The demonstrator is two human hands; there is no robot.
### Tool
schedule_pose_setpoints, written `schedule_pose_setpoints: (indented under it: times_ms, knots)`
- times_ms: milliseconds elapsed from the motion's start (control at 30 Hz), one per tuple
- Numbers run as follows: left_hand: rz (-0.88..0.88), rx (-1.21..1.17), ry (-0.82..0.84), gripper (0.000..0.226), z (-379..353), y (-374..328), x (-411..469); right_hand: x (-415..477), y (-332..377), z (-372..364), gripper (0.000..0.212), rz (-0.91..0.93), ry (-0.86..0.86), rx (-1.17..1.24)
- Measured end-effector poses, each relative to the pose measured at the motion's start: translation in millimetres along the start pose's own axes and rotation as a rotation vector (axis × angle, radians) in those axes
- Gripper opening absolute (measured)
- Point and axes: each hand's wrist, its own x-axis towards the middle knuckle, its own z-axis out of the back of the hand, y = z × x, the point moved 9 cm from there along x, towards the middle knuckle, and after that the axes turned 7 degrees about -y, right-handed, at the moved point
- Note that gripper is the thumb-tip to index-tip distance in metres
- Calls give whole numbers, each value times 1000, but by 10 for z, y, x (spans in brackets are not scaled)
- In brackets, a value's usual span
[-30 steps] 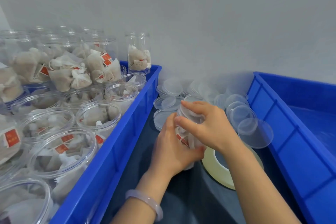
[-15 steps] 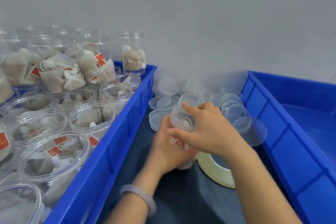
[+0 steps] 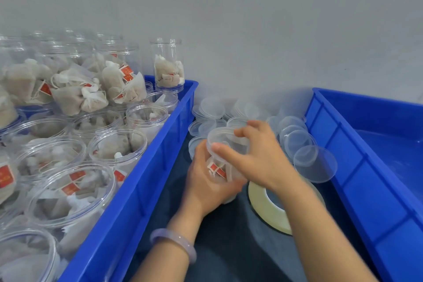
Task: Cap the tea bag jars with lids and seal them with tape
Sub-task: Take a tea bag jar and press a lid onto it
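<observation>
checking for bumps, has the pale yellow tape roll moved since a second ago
No. The pale yellow tape roll keeps its spot beside the right blue plastic bin; only the view shifted.

**Colour key.** Clear cylindrical plastic jar, centre: colourless and transparent, with beige and red showing through its wall. Open clear plastic jars, left: likewise colourless. Mesh tea bags: off-white to beige, mottled with darker brown-grey where filled. Small square paper tags: red, with pale markings too small to read. Left rectangular plastic bin and right rectangular plastic bin: plain saturated blue. Round plastic lids: translucent, faintly milky white. Flat roll of tape: pale cream-yellow. Surface: dark slate grey-blue, unpatterned. Smooth round bangle: pale lavender, glossy. Wall: plain light grey.
</observation>
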Motion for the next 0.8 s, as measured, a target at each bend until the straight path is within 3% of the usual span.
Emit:
schedule_pose_setpoints:
  times_ms: [100,167,233,300,433,500,600,700,800]
  knots:
    - [-14,71,106,77,-65,50,-18,-32,118,85,48,137,136,178]
    - [17,76,53,68,-106,38,-9,-55,135,43,45,81,63,151]
    - [1,87,15,56,-156,-32,-32,-72,199,38,66,26,-102,-239]
    - [-17,13,42,52,-163,-43,-55,-82,214,53,90,27,-68,-469]
    - [36,-48,235,76,15,10,22,-115,119,102,73,81,217,-5]
    - [51,-71,341,78,-46,-1,4,-128,91,26,75,106,251,134]
    - [110,-102,227,73,-133,38,-8,-64,7,-20,68,-2,34,399]
    - [117,-48,105,68,-122,106,15,-66,-35,-11,75,-24,-189,314]
    - [77,60,38,70,-51,134,12,-150,1,-50,80,85,-163,233]
